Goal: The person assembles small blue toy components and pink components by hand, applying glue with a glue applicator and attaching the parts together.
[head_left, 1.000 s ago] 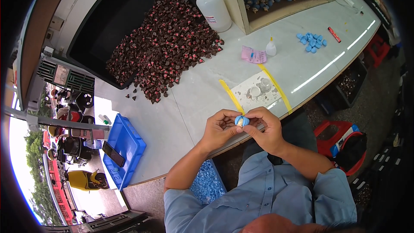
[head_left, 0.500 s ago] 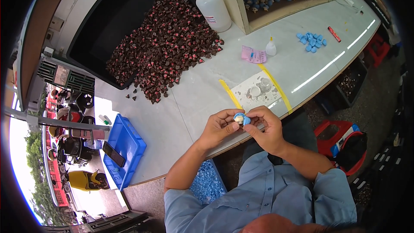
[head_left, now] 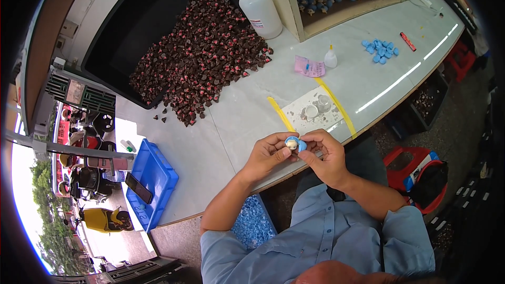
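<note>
Near the table's front edge, my left hand [head_left: 264, 159] and my right hand [head_left: 329, 162] meet with their fingertips closed round a small doll head [head_left: 291, 144]. Its front is cream, with a blue cap-like part over the top. At its right side a blue piece [head_left: 302, 146] sits between my right thumb and fingers; whether it is joined to the head, I cannot tell. Just beyond my hands lies a stained white sheet [head_left: 299, 109] with two small round clear cups [head_left: 311, 112] on it, between yellow tape strips [head_left: 336, 106].
A black tray [head_left: 113, 37] heaped with dark brown and pink pieces [head_left: 202, 63] fills the far left. A white jug [head_left: 261, 11], small squeeze bottle [head_left: 330, 58], pink packet [head_left: 309, 66] and blue pieces [head_left: 380, 51] stand farther back. Left is a blue tray [head_left: 164, 176] holding a phone [head_left: 139, 188].
The doll head has turned slightly in my fingers, so more of its cream front shows. Both hands stay in nearly the same place.
</note>
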Available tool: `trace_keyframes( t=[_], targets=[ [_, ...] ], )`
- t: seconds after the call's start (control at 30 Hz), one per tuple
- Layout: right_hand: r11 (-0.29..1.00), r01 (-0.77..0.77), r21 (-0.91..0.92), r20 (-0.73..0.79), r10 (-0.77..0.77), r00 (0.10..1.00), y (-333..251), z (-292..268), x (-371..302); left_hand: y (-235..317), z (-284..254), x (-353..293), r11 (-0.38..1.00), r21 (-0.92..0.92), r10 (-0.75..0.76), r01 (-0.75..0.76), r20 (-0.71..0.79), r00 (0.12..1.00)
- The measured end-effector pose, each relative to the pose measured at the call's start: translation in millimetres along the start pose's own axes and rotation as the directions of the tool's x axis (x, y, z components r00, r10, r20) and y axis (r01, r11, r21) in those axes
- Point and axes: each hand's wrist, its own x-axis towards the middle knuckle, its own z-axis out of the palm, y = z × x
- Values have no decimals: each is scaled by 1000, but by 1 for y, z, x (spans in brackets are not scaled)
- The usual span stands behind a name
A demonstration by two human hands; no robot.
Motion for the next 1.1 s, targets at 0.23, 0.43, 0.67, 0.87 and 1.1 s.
trace_keyframes(
  t=[0.23, 0.43, 0.67, 0.87, 1.1],
  targets=[
    [995, 91, -40, -27, -93, 995, 4, 1, 2, -4, -3, 1, 1000, 3, 14, -14, 14, 1000],
    [996, 81, -30, -30, -82, 996, 6, 1, 2, -3, -2, 1, 999, 30, 29, -29, -8, 1000],
    [998, 58, -41, -38, -59, 998, 9, 1, 0, -4, -2, 0, 995, 79, 63, -60, -36, 997],
    [1000, -2, -24, 13, 2, 1000, 7, -1, -2, -3, -1, -1, 997, 61, 48, -45, -48, 998],
    [1000, 4, -22, 18, -4, 1000, 7, -1, -2, -2, 0, -1, 997, 46, 62, -60, -48, 997]
  ],
)
